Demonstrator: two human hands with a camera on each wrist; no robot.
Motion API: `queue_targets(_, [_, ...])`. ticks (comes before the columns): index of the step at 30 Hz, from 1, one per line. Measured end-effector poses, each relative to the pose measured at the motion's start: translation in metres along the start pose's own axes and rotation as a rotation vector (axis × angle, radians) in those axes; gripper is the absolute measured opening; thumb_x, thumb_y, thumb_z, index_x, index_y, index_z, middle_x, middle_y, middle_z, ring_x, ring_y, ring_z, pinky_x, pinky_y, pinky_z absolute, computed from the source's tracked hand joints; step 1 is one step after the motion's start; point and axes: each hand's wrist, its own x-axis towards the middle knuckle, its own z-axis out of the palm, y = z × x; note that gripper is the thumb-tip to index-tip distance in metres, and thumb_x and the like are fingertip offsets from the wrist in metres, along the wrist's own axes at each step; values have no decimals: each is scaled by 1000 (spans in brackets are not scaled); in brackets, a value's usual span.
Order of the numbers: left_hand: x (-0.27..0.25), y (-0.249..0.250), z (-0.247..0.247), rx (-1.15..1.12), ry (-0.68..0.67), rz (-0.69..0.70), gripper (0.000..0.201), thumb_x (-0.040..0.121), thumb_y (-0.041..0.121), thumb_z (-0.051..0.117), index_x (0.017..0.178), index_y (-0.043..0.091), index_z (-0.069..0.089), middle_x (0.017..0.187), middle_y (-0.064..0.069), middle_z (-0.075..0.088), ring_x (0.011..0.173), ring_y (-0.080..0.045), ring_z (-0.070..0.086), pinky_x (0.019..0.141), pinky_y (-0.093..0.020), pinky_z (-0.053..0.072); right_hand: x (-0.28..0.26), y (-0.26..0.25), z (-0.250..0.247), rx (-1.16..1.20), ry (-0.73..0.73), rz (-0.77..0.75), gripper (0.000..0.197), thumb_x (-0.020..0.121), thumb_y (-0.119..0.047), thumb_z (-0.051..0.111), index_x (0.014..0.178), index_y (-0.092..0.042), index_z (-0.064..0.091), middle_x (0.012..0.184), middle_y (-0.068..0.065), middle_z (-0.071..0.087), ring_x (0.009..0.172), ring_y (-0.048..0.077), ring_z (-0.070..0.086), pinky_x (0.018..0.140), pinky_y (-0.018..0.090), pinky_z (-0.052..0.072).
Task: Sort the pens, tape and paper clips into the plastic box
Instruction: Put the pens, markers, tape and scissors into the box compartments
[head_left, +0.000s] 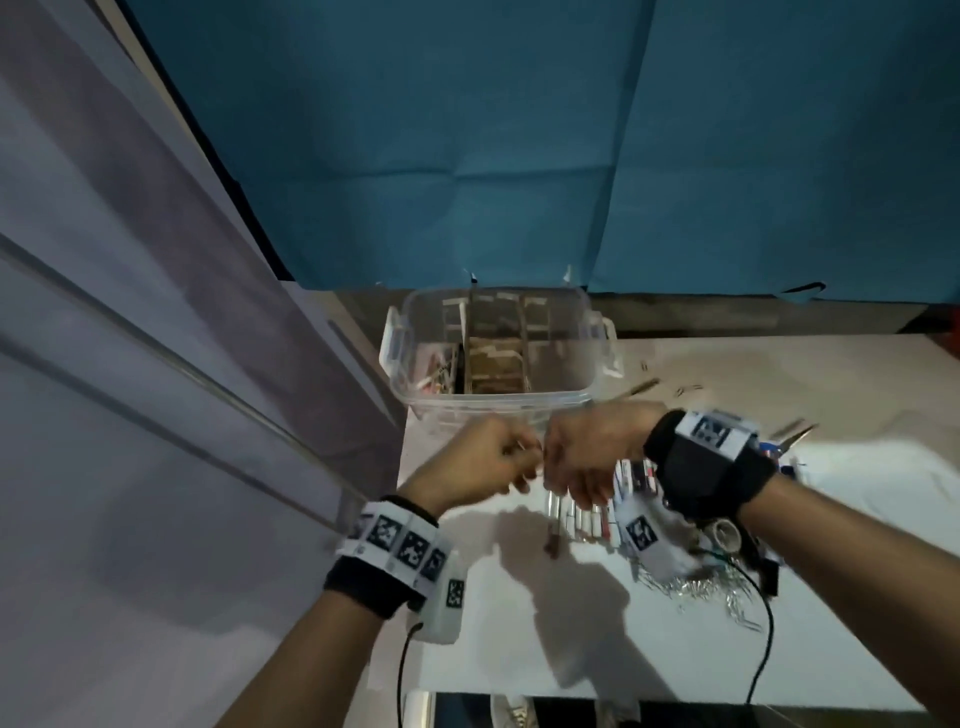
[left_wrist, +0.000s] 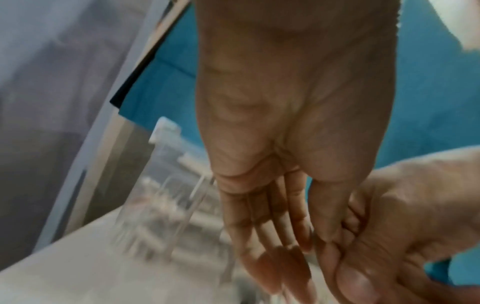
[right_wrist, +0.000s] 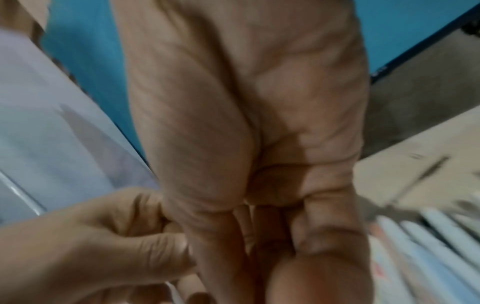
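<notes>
- A grey-lilac panel (head_left: 130, 312) stands at the far left, and a blue cloth (head_left: 519, 130) hangs behind the table.
- The left hand (head_left: 478, 462) is above the near left part of the white table (head_left: 519, 623). Its fingers are curled, but the blur hides if they pinch something, so I cannot tell.
- The plastic box (head_left: 496, 402) is transparent and stands at the back of the table, just behind both hands. It has dividers inside, and some small things lie in its left compartment.
- The right hand (head_left: 587, 457) touches the left hand, fingers pointing down over a row of pens (head_left: 587, 525). If it holds something, I cannot tell.
- A pile of paper clips (head_left: 696, 587) lies near the right wrist, with a tape roll (head_left: 726, 535) just above it.
- A few more pens (head_left: 792, 431) lie further right.
</notes>
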Motion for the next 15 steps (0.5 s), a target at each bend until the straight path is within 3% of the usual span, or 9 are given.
queue_targets(2, [10,-18,28,54,-24,-74,14,96,10,58,91,7,71,88,-15,75,75,-23,73,66,-32,59,19,22,22,-41,117,90,10,90,-1,60,93,8,63,83,26,72,57,25,69,52,29,56])
queue_targets(3, [18,-27,41,89,2,-115,14,93,10,59,91,5,72,88,-15,75,77,-25,72,72,-36,61,28,32,30,-69,241,118,4,88,0,59,92,1,60,82,20,70,69,28,72,52,27,55])
queue_targets(5, [33,-44,64,132,79,-200,18,90,18,60,99,7,72,98,-13,73,91,-27,69,84,-41,57,46,51,43,-85,501,145,14,85,-4,59,98,-7,56,94,12,63,96,31,67,59,26,51])
queue_targets(7, [44,-51,84,160,143,-263,29,90,29,61,113,12,64,112,-9,66,105,-28,63,91,-40,53,59,62,55,-17,649,177,25,87,-11,61,111,-7,54,114,15,59,108,32,60,76,32,49])
queue_targets(10, [53,-58,112,219,247,-290,29,93,31,56,117,15,55,119,-5,58,108,-28,59,90,-41,50,68,64,73,44,752,228,25,94,-21,59,113,-6,53,119,14,55,109,32,57,84,37,46])
queue_targets(15, [51,-66,122,243,342,-321,27,96,28,55,116,11,51,119,-8,57,109,-30,58,89,-40,48,74,59,87,43,862,241,19,97,-22,56,106,-5,56,113,14,58,103,31,59,80,37,46])
